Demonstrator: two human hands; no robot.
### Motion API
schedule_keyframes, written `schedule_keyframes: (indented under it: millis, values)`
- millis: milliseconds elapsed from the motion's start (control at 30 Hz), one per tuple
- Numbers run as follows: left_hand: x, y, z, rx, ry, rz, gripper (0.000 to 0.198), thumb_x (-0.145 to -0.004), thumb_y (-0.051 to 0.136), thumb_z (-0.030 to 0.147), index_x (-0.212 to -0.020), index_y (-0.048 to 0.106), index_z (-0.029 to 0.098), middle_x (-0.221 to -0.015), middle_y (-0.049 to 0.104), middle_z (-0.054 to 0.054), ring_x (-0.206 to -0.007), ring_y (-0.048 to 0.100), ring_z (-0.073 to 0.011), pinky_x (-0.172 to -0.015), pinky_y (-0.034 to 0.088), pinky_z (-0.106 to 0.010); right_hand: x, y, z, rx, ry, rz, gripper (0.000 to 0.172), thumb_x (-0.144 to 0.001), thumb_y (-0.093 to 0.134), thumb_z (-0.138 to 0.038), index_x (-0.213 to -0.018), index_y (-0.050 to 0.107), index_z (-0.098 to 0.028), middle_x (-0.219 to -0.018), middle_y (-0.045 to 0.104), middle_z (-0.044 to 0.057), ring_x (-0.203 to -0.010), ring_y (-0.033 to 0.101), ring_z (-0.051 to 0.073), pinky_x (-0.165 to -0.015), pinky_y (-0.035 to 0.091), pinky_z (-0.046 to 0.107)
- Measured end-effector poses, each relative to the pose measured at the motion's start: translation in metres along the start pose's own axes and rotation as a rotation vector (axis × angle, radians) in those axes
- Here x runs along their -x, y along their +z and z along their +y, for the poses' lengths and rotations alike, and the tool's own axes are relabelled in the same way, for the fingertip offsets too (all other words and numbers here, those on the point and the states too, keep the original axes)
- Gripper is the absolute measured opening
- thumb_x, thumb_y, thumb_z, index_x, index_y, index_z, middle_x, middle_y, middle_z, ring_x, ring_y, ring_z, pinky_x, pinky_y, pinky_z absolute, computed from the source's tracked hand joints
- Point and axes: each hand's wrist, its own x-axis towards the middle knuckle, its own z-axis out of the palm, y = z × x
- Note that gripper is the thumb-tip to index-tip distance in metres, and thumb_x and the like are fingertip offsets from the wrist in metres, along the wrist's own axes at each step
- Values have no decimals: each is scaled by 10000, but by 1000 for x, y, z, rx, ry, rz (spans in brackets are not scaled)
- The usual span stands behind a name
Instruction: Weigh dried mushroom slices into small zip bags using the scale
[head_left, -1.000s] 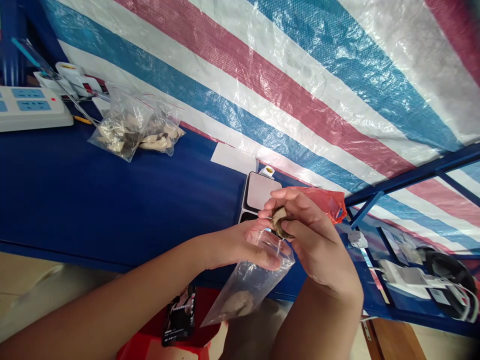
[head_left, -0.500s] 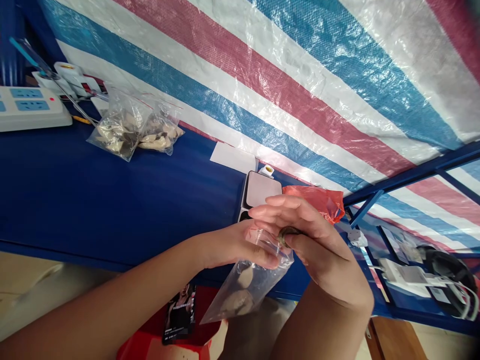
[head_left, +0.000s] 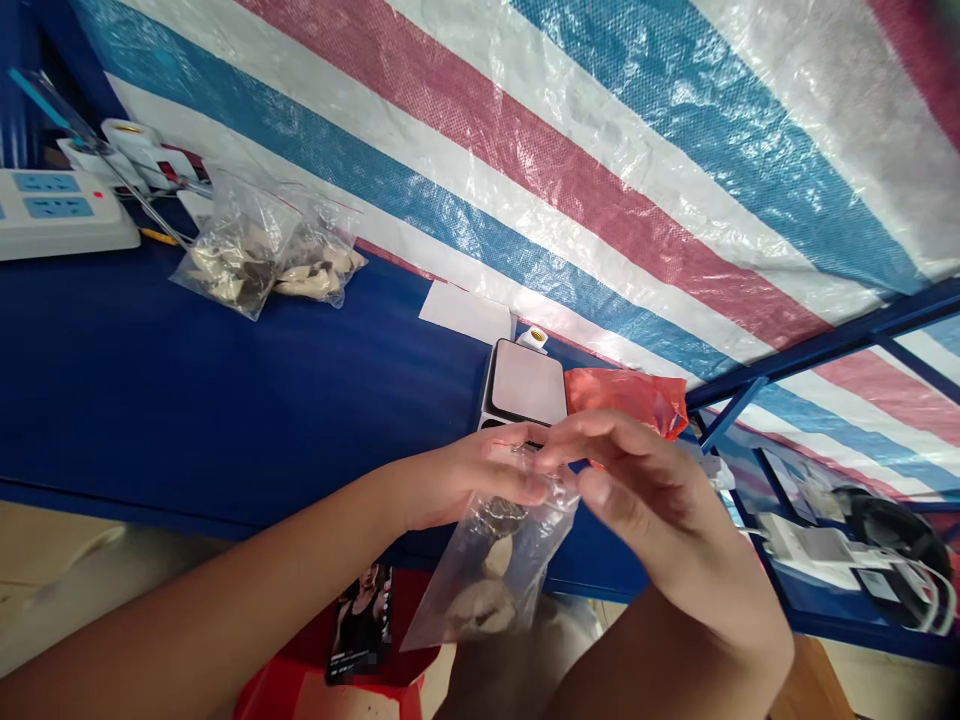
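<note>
My left hand is closed on the mouth end of a clear plastic bag, which hangs down at a slant over the table's front edge. Pale, flat pieces rest in the bag's lower part. A darker piece shows through the plastic just below my left fingers; its kind I cannot make out. My right hand is beside the bag's mouth, thumb and fingers apart, holding nothing. Its fingertips are close to the bag's top edge; whether they touch it I cannot tell.
Behind my hands stands a small scale, with a red plastic bag beside it. Two filled clear bags lie at the left near a power strip. A phone rests on a red stool below the table.
My right hand has let go of a small dark, round piece and drawn back to the right, opening its fingers. A dark piece now shows inside the bag.
</note>
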Motion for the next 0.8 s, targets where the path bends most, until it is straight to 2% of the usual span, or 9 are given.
schedule_keyframes:
  millis: [100, 200, 300, 433, 533, 600, 700, 800]
  values:
    - [-1, -2, -3, 80, 24, -15, 588, -713, 879, 432, -1206, 677, 180, -1080, 684, -89, -956, 655, -210, -858, 497, -331, 2, 3, -3, 126, 29, -63, 215, -973, 744, -243, -1157, 762, -353, -1005, 767, -37, -901, 709, 115, -816, 564, 196]
    - [1, -1, -3, 169, 62, -4, 567, -821, 753, 579, -1214, 697, 174, -1047, 720, -106, -955, 675, -239, -854, 512, -352, 5, 7, -7, 226, 9, 66, 167, -981, 718, -210, -1085, 768, -331, -965, 770, -48, -847, 705, 108, -773, 555, 190]
    - [3, 1, 1, 278, 48, 105, 584, -918, 574, 682, -1172, 705, 173, -1010, 745, -123, -981, 699, -287, -872, 523, -398, 8, 7, -12, 327, -9, 168, 90, -987, 718, -238, -1031, 762, -303, -922, 768, -50, -818, 702, 106, -739, 544, 179]
    - [0, -3, 7, 337, 83, 276, 503, -923, 598, 598, -1130, 712, 154, -1074, 758, -136, -985, 710, -280, -907, 522, -403, 16, 0, -16, 384, 24, 174, 63, -985, 721, -276, -995, 777, -303, -910, 786, -49, -763, 704, 108, -678, 542, 173]
    - [-3, -9, 7, 333, 103, 369, 477, -888, 656, 570, -1070, 737, 136, -1137, 755, -138, -1006, 710, -256, -898, 530, -370, 23, -8, -16, 405, 29, 261, 60, -969, 741, -306, -993, 795, -313, -926, 801, -41, -755, 723, 116, -678, 561, 175]
    - [-5, -11, 6, 360, 136, 465, 410, -871, 684, 517, -999, 746, 133, -1078, 756, -120, -972, 714, -235, -854, 543, -346, 27, -12, -16, 429, 30, 322, 68, -955, 753, -338, -981, 805, -302, -895, 798, -28, -726, 721, 119, -663, 565, 180]
    - [-6, -9, 9, 412, 193, 616, 280, -861, 679, 407, -884, 729, 132, -916, 720, -82, -847, 701, -203, -783, 559, -336, 28, -17, -16, 461, 72, 454, 143, -939, 754, -399, -897, 799, -269, -767, 757, -16, -655, 682, 118, -597, 539, 182]
    - [-3, -4, 15, 405, 362, 687, 196, -835, 680, 333, -792, 684, 143, -808, 649, -41, -752, 652, -164, -719, 553, -299, 19, -21, -5, 453, 108, 760, 200, -918, 758, -439, -873, 792, -248, -708, 722, -10, -627, 661, 119, -586, 532, 198]
